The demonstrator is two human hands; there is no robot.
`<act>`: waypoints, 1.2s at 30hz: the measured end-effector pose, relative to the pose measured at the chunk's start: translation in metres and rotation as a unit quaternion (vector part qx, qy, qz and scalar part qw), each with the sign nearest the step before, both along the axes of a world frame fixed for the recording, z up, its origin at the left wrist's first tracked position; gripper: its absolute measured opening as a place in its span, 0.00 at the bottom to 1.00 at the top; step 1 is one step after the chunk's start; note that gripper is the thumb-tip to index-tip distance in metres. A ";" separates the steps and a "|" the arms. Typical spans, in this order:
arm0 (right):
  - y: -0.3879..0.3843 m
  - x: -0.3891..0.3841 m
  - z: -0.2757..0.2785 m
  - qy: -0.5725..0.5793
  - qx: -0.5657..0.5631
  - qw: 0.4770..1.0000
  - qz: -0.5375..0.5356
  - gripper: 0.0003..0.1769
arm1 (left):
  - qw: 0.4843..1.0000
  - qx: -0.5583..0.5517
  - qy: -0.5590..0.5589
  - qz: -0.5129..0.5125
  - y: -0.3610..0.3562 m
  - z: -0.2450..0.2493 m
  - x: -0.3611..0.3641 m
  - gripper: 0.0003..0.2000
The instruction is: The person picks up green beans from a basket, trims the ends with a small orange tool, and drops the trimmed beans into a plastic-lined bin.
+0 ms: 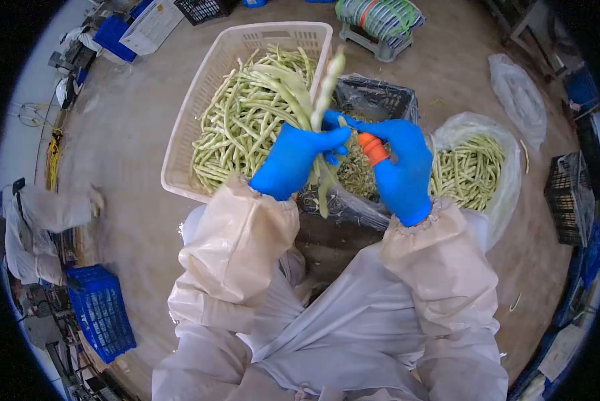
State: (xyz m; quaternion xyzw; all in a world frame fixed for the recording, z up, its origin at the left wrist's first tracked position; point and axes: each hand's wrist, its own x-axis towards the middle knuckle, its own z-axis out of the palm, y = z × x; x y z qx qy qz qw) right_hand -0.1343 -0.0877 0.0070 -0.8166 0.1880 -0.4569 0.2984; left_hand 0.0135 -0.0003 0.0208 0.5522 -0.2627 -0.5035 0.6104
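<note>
My left hand [293, 157], in a blue glove, is closed round a small bunch of green beans [300, 93]. Their upper ends point up and away, and one bean hangs below the fingers. Close beside it on the right, my right hand [405, 164], also gloved in blue, has its fingers curled in at the bunch. An orange ribbed thumb sleeve [372, 148] sits on its thumb. What lies between the right fingertips is too small and partly hidden. Beneath both hands, a black crate [407, 103] lined with clear plastic holds green bean scraps [360, 170].
A cream crate [183, 140] full of green beans stands ahead on the left. To the right, a clear plastic bag [510, 194] holds more beans. A grey stool [378, 48] carries a striped bundle. A blue basket [103, 311] and black crate [567, 200] flank the floor.
</note>
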 end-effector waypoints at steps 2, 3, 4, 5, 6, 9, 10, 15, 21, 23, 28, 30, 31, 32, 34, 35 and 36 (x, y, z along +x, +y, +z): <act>-0.006 -0.002 -0.002 0.029 0.067 0.997 0.003 0.08 | 0.999 -0.011 0.006 0.031 0.000 0.006 0.009 0.13; -0.009 -0.003 -0.004 0.029 0.078 0.997 -0.002 0.07 | 0.999 -0.017 0.010 0.045 0.001 0.009 0.015 0.13; -0.008 -0.004 -0.005 0.030 0.087 0.996 -0.007 0.07 | 0.995 -0.045 -0.007 0.088 0.005 0.010 0.023 0.14; -0.010 -0.004 -0.006 0.029 0.096 0.995 -0.014 0.07 | 0.989 -0.072 -0.023 0.131 0.007 0.010 0.034 0.14; -0.014 -0.006 -0.004 0.025 0.119 0.992 -0.028 0.07 | 0.979 -0.099 -0.040 0.173 0.009 0.010 0.047 0.15; -0.027 -0.013 -0.003 0.030 0.192 0.979 -0.056 0.07 | 0.942 -0.157 -0.028 0.297 0.028 0.014 0.095 0.17; -0.031 -0.015 -0.003 0.043 0.221 0.973 -0.057 0.07 | 0.925 -0.168 -0.028 0.340 0.035 0.018 0.105 0.17; -0.045 -0.012 -0.035 0.131 0.059 0.987 -0.077 0.11 | 0.900 -0.182 -0.041 0.394 0.049 0.006 0.127 0.18; -0.056 -0.014 -0.042 0.099 -0.049 0.990 -0.084 0.18 | 0.986 -0.042 -0.015 0.162 0.012 0.004 0.060 0.19; -0.049 -0.012 -0.026 0.082 0.036 0.995 -0.045 0.17 | 0.997 -0.019 0.004 0.077 0.006 -0.002 0.041 0.18; -0.050 -0.015 -0.012 0.056 0.141 0.988 0.008 0.17 | 0.995 0.067 -0.045 -0.050 0.001 -0.004 0.005 0.16; -0.056 -0.014 -0.013 0.035 0.089 0.995 0.022 0.18 | 0.989 0.087 -0.093 -0.079 0.001 -0.008 -0.001 0.16; -0.058 -0.014 -0.014 0.029 0.047 0.998 0.024 0.18 | 0.986 0.104 -0.108 -0.072 0.001 -0.010 -0.002 0.16; -0.059 -0.013 -0.016 0.022 0.006 0.999 0.027 0.18 | 0.985 0.103 -0.123 -0.065 0.000 -0.012 -0.002 0.15; -0.058 -0.017 -0.015 0.073 -0.007 0.997 0.027 0.18 | 0.982 0.100 -0.153 -0.049 0.000 -0.015 -0.002 0.15; -0.057 -0.018 -0.015 0.099 -0.013 0.995 0.028 0.17 | 0.977 0.115 -0.174 -0.048 0.000 -0.016 0.000 0.14; -0.057 -0.018 -0.018 0.109 -0.018 0.993 0.036 0.17 | 0.971 0.130 -0.196 -0.048 0.001 -0.017 0.003 0.14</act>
